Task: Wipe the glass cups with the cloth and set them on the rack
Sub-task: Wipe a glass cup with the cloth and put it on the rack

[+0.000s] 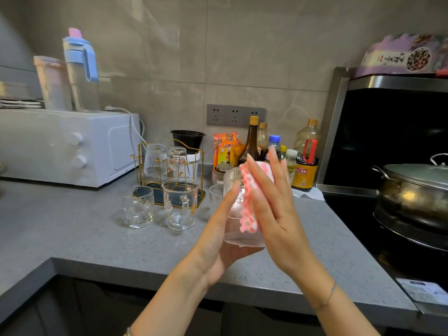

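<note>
**Rub the cup all the way round**

Grey counter (pixel 72 226) lies under your hands. Your left hand (pixel 218 238) holds the ribbed glass cup (pixel 240 237) from below, thumb up its side. Your right hand (pixel 274 204) is flat, fingers straight, pressing the pink cloth (pixel 247 209) on the cup. Hold it firmly and turn it slowly, so the cloth reaches every side. Press softly; glass is slippery. The gold rack (pixel 140 166) stands at ten o'clock.
</note>
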`<state>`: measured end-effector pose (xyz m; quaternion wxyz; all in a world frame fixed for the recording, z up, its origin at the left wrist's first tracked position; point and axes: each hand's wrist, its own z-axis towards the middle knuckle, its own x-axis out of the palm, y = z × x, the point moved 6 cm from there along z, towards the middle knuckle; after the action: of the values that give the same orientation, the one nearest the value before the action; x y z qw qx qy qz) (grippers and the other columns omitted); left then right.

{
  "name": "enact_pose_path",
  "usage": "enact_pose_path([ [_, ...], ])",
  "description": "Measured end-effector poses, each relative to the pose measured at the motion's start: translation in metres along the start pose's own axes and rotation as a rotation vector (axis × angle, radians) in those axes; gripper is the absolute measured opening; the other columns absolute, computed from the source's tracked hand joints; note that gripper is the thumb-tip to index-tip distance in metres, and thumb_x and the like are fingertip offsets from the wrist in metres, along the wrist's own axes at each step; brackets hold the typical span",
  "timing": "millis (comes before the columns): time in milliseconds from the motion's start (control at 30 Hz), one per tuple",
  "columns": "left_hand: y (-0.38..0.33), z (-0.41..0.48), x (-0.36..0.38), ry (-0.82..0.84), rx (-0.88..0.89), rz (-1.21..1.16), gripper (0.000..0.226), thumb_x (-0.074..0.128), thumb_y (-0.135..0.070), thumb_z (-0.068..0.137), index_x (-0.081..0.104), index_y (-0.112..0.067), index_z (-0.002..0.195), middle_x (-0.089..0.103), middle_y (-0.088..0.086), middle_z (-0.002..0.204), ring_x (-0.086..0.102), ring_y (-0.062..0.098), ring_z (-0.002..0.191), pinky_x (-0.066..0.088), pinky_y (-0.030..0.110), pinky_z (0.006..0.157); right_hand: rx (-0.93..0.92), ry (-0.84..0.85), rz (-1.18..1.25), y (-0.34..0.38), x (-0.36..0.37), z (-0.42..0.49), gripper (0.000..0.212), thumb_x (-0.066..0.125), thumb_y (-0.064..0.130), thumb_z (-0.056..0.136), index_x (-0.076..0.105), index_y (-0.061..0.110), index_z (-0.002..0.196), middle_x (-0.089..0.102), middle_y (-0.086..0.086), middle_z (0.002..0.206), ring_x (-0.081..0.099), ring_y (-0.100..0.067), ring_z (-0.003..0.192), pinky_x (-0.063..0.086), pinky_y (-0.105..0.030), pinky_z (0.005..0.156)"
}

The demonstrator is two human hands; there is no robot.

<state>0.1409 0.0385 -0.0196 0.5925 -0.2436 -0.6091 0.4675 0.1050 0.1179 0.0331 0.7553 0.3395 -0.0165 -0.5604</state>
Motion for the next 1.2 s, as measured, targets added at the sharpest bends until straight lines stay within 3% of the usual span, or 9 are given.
enact_pose_path([
  [133,-0.005,-0.002,0.004,0.028,0.037,-0.062,0.052,0.058,-0.054,0.087,0.064,-0.020,0.126,0.069,0.011,0.120,0.065,0.024,0.113,0.044,0.046,0.105,-0.027,0.024,-0.042,0.005,0.002,0.002,0.051,0.030,0.051,0.093,0.029,0.043,0.144,-0.001,0.027,0.156,-0.013,0.000,0.145,0.003,-0.027,0.113],
  [367,-0.006,0.008,-0.009,0.008,0.015,-0.188,0.057,0.058,-0.062,0.080,0.078,-0.010,0.092,0.073,0.008,0.086,0.071,0.020,0.075,0.058,0.031,0.073,-0.077,0.088,-0.044,0.010,0.029,-0.039,0.048,0.030,0.041,0.098,0.024,0.045,0.146,0.000,0.023,0.158,-0.012,-0.009,0.147,0.000,-0.025,0.115],
  [467,-0.001,0.010,-0.017,-0.037,-0.045,-0.177,0.077,0.067,-0.069,0.071,0.069,-0.008,0.119,0.068,0.016,0.117,0.065,0.028,0.105,0.045,0.042,0.105,-0.046,0.117,-0.081,0.011,0.035,-0.052,0.047,0.023,0.052,0.097,0.016,0.053,0.144,-0.004,0.028,0.156,-0.015,-0.006,0.145,-0.004,-0.010,0.111],
  [533,0.003,0.011,-0.018,-0.029,-0.061,-0.179,0.078,0.068,-0.068,0.071,0.068,-0.008,0.121,0.065,0.015,0.119,0.061,0.027,0.110,0.039,0.042,0.111,-0.040,0.115,-0.090,0.011,0.033,-0.047,0.047,0.023,0.053,0.097,0.017,0.054,0.143,-0.004,0.029,0.155,-0.016,-0.005,0.145,-0.004,-0.012,0.110],
  [633,0.003,0.008,-0.015,-0.006,-0.021,-0.140,0.056,0.057,-0.060,0.080,0.076,-0.014,0.107,0.070,0.008,0.114,0.067,0.022,0.103,0.051,0.039,0.096,-0.053,0.066,-0.111,0.008,0.023,-0.031,0.047,0.027,0.046,0.097,0.020,0.050,0.144,-0.004,0.027,0.156,-0.019,-0.007,0.145,-0.002,-0.026,0.112],
  [700,0.007,0.005,-0.012,0.012,-0.043,-0.125,0.052,0.053,-0.057,0.085,0.073,-0.020,0.115,0.068,0.010,0.122,0.064,0.024,0.113,0.046,0.043,0.101,-0.025,0.030,-0.105,0.002,0.012,-0.015,0.049,0.027,0.048,0.095,0.021,0.049,0.145,-0.006,0.028,0.156,-0.020,-0.004,0.144,-0.003,-0.026,0.111],
  [867,0.015,0.003,-0.015,0.014,-0.064,-0.070,0.061,0.058,-0.063,0.082,0.065,-0.020,0.125,0.066,0.017,0.124,0.066,0.030,0.108,0.045,0.048,0.101,0.051,0.021,-0.041,-0.011,0.000,0.006,0.054,0.027,0.054,0.092,0.020,0.047,0.145,-0.007,0.031,0.154,-0.017,0.005,0.142,-0.002,-0.025,0.113],
  [967,0.007,0.003,-0.014,-0.020,0.023,-0.068,0.052,0.056,-0.059,0.083,0.072,-0.021,0.115,0.071,0.013,0.114,0.070,0.027,0.100,0.050,0.044,0.092,0.009,0.038,-0.068,-0.007,0.010,-0.005,0.055,0.027,0.050,0.095,0.013,0.043,0.148,-0.011,0.027,0.156,-0.018,0.000,0.143,-0.002,-0.023,0.110],
  [1200,-0.002,0.010,-0.017,-0.036,0.022,-0.212,0.070,0.052,-0.067,0.080,0.070,-0.009,0.116,0.071,0.012,0.108,0.070,0.025,0.096,0.050,0.040,0.091,-0.073,0.109,-0.080,0.004,0.037,-0.050,0.050,0.025,0.045,0.099,0.012,0.045,0.148,-0.009,0.022,0.158,-0.017,-0.010,0.146,0.000,-0.032,0.113],
])
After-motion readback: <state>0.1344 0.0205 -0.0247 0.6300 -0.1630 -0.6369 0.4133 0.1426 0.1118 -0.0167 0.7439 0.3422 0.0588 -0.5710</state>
